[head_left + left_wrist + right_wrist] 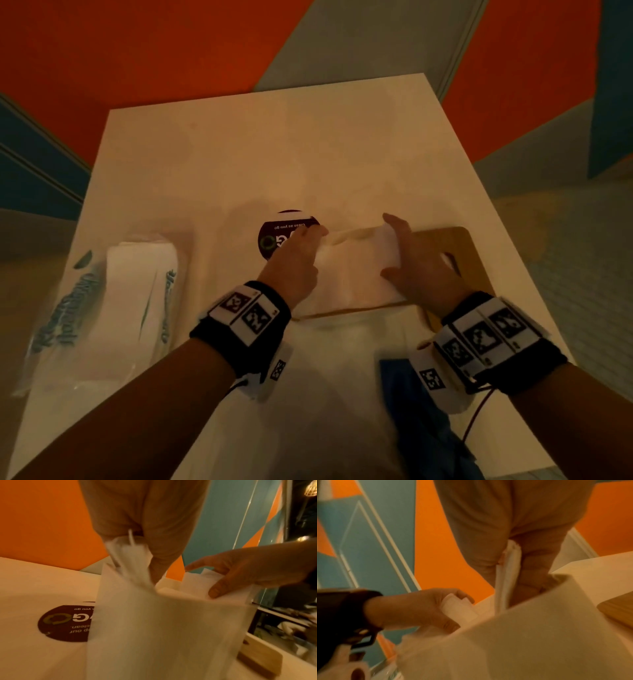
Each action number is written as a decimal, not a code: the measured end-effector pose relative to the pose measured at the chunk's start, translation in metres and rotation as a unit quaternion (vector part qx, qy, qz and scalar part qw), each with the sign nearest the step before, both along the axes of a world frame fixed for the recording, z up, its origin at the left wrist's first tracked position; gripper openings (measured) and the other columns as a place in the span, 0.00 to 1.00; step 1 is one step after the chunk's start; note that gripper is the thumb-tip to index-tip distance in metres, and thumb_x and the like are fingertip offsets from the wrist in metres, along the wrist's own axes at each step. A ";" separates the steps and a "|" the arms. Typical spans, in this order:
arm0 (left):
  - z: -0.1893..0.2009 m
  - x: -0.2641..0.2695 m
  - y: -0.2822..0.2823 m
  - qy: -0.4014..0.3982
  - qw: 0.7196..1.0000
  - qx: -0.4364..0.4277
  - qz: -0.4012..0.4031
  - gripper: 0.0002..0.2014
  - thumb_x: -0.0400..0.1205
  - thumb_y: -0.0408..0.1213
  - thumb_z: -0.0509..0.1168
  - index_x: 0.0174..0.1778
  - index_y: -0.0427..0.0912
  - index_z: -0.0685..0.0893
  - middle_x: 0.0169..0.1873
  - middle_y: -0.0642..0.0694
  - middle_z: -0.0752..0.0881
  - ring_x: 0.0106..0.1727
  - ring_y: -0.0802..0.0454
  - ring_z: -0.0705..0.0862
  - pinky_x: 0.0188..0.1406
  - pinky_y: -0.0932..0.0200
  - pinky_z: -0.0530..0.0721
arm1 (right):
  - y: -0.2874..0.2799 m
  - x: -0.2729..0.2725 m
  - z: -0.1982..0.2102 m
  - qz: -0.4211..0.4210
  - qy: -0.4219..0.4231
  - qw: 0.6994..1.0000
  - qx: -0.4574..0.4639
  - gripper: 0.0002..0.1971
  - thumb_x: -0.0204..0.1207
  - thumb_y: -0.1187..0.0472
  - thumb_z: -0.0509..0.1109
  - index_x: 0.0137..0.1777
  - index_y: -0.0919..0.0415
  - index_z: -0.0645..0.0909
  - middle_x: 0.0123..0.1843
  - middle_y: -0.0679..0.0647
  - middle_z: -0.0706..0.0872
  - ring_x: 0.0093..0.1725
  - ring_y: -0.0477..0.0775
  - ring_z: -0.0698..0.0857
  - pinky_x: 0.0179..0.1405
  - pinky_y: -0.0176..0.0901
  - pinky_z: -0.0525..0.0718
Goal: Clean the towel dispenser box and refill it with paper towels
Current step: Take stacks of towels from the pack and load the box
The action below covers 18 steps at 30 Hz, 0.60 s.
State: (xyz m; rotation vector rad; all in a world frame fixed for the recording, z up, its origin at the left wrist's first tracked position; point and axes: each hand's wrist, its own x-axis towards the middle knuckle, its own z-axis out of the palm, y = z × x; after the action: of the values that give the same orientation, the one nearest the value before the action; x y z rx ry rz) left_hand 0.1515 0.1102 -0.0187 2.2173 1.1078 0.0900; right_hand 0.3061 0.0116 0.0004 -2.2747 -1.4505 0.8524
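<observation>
A stack of white paper towels [356,274] sits in the middle of the white table [239,154], over a wooden dispenser box whose edge [342,312] shows under it. My left hand [303,251] grips the stack's left end, towel folds pinched between its fingers [164,561]. At the right end, my right hand [407,260] holds the stack with the thumb [217,589] on the near side and the fingers over the top. A flat wooden piece [459,246] with a slot lies behind my right hand. The inside of the box is hidden by the towels.
An opened plastic packet of paper towels [120,301] lies at the table's left side. A blue cloth [411,411] rests near the front edge on the right. A round dark sticker [274,236] is on the tabletop. Orange and teal walls stand close behind.
</observation>
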 end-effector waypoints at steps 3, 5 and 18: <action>-0.004 -0.002 -0.010 0.070 0.995 0.068 -0.038 0.28 0.77 0.24 0.62 0.72 0.42 0.62 0.70 0.41 0.69 0.64 0.41 0.76 0.53 0.54 0.80 | 0.000 -0.005 -0.008 0.061 -0.079 0.995 -0.025 0.41 0.76 0.66 0.67 0.80 0.55 0.42 0.72 0.64 0.73 0.64 0.62 0.77 0.61 0.52 0.76; -0.009 -0.004 -0.013 0.063 0.992 0.095 -0.046 0.26 0.77 0.23 0.61 0.71 0.40 0.64 0.69 0.40 0.69 0.57 0.40 0.79 0.41 0.57 0.80 | 0.000 -0.005 -0.012 0.072 -0.093 0.993 -0.016 0.40 0.76 0.65 0.66 0.80 0.54 0.43 0.73 0.62 0.72 0.62 0.61 0.79 0.56 0.50 0.78; -0.013 -0.006 -0.019 0.057 0.949 0.281 -0.132 0.19 0.69 0.41 0.66 0.56 0.43 0.80 0.55 0.41 0.87 0.55 0.41 0.79 0.48 0.46 0.85 | -0.010 0.026 -0.023 0.000 -0.138 0.986 0.090 0.19 0.67 0.58 0.77 0.56 0.67 0.82 0.57 0.68 0.83 0.55 0.68 0.81 0.53 0.51 0.78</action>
State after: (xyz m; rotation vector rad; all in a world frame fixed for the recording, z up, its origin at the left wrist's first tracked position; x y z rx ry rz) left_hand 0.1459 0.0914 -0.0317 2.8968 0.9067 0.1822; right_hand 0.3323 0.0019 -0.0221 -2.3225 -1.5688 0.3967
